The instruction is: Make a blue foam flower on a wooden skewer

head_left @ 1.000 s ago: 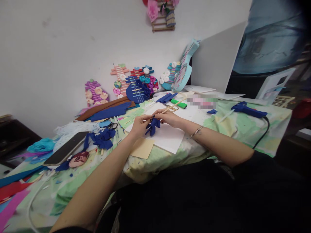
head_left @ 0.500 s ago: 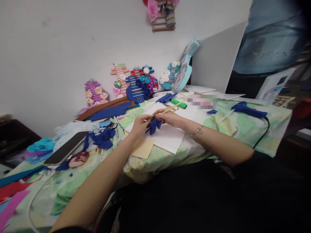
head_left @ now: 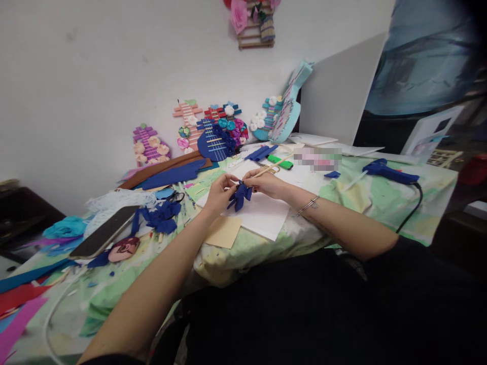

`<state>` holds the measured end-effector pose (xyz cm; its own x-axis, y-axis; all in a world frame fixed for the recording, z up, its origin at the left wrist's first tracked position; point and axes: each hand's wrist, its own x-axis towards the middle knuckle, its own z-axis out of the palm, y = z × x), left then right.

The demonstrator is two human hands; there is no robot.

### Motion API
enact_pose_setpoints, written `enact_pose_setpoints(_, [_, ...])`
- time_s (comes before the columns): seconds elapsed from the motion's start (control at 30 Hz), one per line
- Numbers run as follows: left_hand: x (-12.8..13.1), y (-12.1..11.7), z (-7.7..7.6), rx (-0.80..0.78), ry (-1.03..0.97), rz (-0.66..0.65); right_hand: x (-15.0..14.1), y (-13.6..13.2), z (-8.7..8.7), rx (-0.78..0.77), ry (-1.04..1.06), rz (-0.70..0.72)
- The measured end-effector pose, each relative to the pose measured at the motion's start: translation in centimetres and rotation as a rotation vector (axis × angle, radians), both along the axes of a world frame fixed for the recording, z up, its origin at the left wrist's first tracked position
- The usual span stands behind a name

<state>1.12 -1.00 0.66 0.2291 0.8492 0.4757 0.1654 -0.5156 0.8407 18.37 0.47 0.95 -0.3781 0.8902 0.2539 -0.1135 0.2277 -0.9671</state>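
Above a white sheet of paper point(head_left: 262, 215), a dark blue petalled flower point(head_left: 239, 196), seemingly of craft foam, hangs between my hands. My left hand point(head_left: 219, 195) pinches it from the left near its top. From the other side, the fingertips of my right hand point(head_left: 268, 184) meet the flower's top. A thin wooden stick point(head_left: 276, 165) runs through my right hand and points away from me; its near end is hidden by the fingers. Scissors with gold handles point(head_left: 273, 168) lie just beyond that hand.
A blue glue gun point(head_left: 391, 172) with a black cord lies at right. Blue foam scraps point(head_left: 163, 215) and a phone point(head_left: 104, 233) are on the left. A green lighter-like object point(head_left: 279, 161) sits behind the scissors. Decorated toy guitars point(head_left: 213, 142) lean on the wall. A tan paper square point(head_left: 223, 231) lies in front.
The fingers of my left hand have shifted slightly at the flower's top, and the flower has turned a little. Both hands stay in the same place.
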Motion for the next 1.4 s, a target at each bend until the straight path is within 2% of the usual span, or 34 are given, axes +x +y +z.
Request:
enact_pose_setpoints(0.5, [-0.24, 0.24, -0.27, -0.111, -0.024, -0.083, 0.17, 0.84, -0.58, 0.056, 0.004, -0.004])
enact_pose_setpoints(0.97, [-0.42, 0.17, -0.03, -0.125, -0.024, -0.03, 0.08, 0.53, -0.33, 0.1, -0.015, -0.027])
enact_pose_setpoints(1.4, [-0.33, 0.2, 0.01, -0.17, -0.053, -0.064, 0.09, -0.04, 0.15, 0.138, -0.001, 0.004])
